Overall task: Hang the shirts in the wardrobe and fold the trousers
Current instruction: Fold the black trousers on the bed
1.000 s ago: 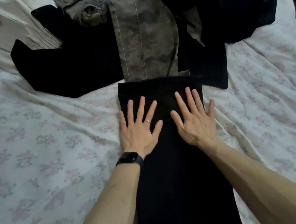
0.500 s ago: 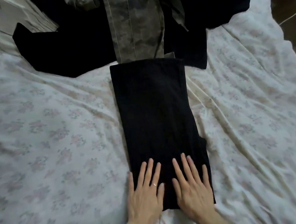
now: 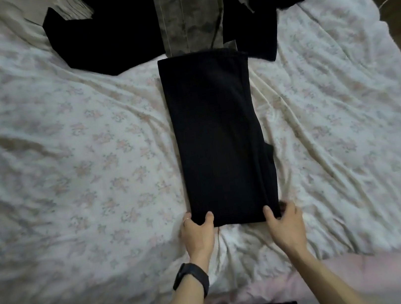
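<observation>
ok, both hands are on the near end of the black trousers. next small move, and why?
Probably lift the near edge and carry it to the far edge, halving the length. The left hand and right hand each pinch a near corner, thumb on top, and the black trousers lie as one long flat strip on the bed sheet.

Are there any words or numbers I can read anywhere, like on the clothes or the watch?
No text can be read anywhere in this picture.
Black trousers: plain, no label showing.
Watch: its face is dark, no digits.
Camouflage garment: pattern only, no words.
Sheet: small flowers, no writing.
</observation>
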Demonstrator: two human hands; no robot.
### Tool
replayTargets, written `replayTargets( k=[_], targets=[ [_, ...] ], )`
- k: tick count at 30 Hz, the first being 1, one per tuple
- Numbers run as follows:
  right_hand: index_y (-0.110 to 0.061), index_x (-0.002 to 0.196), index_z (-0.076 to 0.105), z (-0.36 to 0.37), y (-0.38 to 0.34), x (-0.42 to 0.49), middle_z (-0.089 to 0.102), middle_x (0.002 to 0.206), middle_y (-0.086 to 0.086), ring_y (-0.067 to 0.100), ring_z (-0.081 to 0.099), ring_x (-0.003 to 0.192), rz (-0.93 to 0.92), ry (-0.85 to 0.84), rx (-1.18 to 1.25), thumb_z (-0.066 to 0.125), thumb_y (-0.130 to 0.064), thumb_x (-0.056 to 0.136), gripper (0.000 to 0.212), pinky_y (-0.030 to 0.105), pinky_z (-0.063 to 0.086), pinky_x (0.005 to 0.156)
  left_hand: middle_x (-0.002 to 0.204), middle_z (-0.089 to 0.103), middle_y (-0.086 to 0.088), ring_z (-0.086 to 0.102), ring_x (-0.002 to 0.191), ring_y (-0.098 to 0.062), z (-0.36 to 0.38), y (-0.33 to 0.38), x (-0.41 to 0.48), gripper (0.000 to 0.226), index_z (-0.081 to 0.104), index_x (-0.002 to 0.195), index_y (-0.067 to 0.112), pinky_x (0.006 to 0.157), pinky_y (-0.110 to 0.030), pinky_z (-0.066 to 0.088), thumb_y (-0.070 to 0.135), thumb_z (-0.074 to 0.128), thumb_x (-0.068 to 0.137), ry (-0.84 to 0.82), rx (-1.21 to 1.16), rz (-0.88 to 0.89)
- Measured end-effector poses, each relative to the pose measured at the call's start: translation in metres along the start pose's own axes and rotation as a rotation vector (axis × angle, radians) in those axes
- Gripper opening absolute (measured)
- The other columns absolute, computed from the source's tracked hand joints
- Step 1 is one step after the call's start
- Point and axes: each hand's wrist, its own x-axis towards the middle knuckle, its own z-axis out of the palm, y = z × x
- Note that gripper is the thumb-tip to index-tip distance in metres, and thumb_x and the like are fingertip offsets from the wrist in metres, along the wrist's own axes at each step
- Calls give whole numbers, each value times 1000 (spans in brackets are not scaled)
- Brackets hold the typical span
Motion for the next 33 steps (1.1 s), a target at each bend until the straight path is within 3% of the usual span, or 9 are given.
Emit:
replayTargets(
  k=[6,9,13,18,21,25,28,30,33],
  targets=[
    [-13,105,54,-8,5,13,62,104,5,22,62,91,63,-94,148,68,-50,89,43,46,54,83,116,65,7,62,106,-16,-25,4,7,48,58,127,19,93,-33,51,42,76,88,-222,23,-24],
    [-13,104,53,-12,4,12,61,97,1,21,60,87,81,-103,170,64,-47,94,38,44,52,84,127,63,6,61,114,-16,-31,-2,7,47,56,131,20,97,-35,51,46,68,94,-292,-40,-9],
    [-13,104,52,-14,6,10,61,93,0,19,61,85,64,-151,171,62,-49,95,38,39,50,76,120,66,7,71,97,-11,-31,-4,-7,25,53,120,27,78,-31,53,41,59,101,-286,-102,41],
    [-11,100,54,-30,3,11,63,94,4,19,60,83,-19,-145,181,60,-37,98,26,35,46,72,105,68,8,73,88,-13,-31,1,-18,33,52,125,18,84,-36,53,41,57,102,-164,-85,88],
    [-10,96,51,-39,5,1,68,98,12,24,68,81,24,-181,377,64,-31,97,25,32,51,68,100,59,14,72,91,-16,-34,5,-38,51,43,144,8,93,-40,53,38,55,104,-104,-99,108],
    [-8,100,51,-56,11,-27,70,95,14,21,71,70,16,-214,423,64,-25,98,21,33,55,66,103,64,1,69,84,-13,-39,4,-73,57,39,148,1,84,-34,50,35,55,104,-69,-113,105],
    [-9,103,52,-75,22,-55,70,94,13,23,70,71,10,-219,429,65,-23,97,20,38,57,72,111,67,-8,67,82,-13,-48,-3,-107,69,29,155,4,90,-38,52,40,55,102,-60,-96,75],
    [-8,100,52,-88,39,-76,69,93,16,26,70,73,28,-246,469,66,-20,96,19,45,59,79,100,64,0,70,88,-17,-52,-17,-131,72,26,157,5,97,-44,53,39,57,101,-58,-111,72],
    [-4,95,52,-99,73,-114,70,88,21,26,69,69,31,-270,489,68,-16,93,20,49,59,75,102,65,-3,71,94,-26,-57,-50,-164,66,34,152,3,88,-41,55,33,59,99,-57,-149,10]
  ],
)
